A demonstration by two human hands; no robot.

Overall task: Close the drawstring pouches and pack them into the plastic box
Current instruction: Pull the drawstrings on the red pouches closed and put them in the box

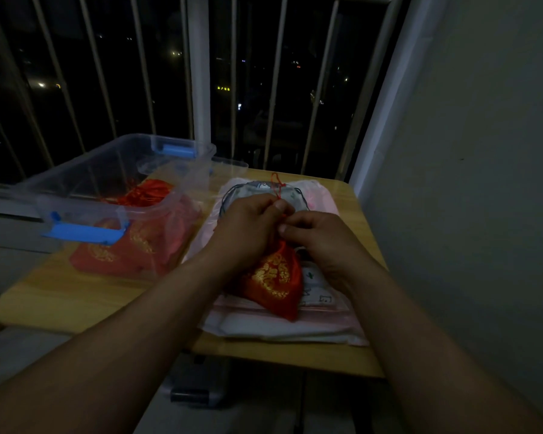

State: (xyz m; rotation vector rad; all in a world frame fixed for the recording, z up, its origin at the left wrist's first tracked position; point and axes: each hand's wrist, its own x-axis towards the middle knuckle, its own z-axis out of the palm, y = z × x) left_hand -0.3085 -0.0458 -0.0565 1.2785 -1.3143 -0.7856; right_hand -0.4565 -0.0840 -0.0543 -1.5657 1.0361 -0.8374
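Note:
A red pouch with gold embroidery (pixel 271 281) lies in the middle of the table, its neck up under my hands. My left hand (pixel 250 225) pinches the red drawstring (pixel 276 184), which loops up above my fingers. My right hand (pixel 318 239) grips the pouch's neck right beside it, thumbs almost touching. Behind my hands lies a pale printed pouch with a dark cord (pixel 261 187). The clear plastic box (pixel 76 183) with blue latches stands at the left and holds several red pouches (pixel 123 255).
Pink and white flat bags (pixel 279 327) are stacked under the red pouch on the small wooden table (pixel 85 296). A white printed pouch (pixel 318 292) lies at the right. Window bars rise behind the table, and a wall stands close on the right.

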